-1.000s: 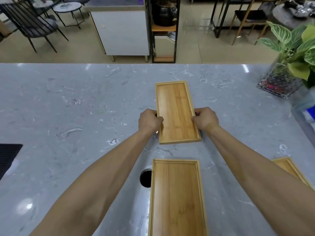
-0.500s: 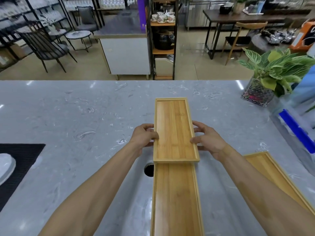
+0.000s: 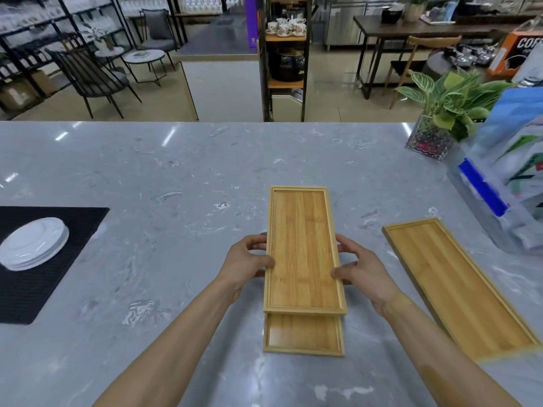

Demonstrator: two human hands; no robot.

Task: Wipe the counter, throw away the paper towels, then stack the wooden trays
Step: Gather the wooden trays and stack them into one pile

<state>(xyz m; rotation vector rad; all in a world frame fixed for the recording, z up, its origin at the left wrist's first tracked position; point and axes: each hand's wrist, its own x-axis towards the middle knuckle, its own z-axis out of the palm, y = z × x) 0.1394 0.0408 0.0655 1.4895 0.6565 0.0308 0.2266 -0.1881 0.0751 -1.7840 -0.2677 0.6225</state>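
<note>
Three wooden trays are on the counter: the top tray (image 3: 304, 251), the tray beneath it (image 3: 304, 334), and a third tray (image 3: 458, 286) at right. One stack of white plates (image 3: 33, 243) sits at left, one potted plant (image 3: 440, 110) far right.

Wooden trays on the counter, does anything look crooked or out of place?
The held tray overhangs the lower tray, not yet aligned. The third tray lies angled off to the right, unstacked.

From my mat (image 3: 44, 259), black and at the counter's left edge, a stack of white plates (image 3: 33, 243) rests on its left part. Far across to its right stands a plant (image 3: 452, 104) in a glass vase, with blue-and-white bags (image 3: 505, 183) nearer me.
</note>
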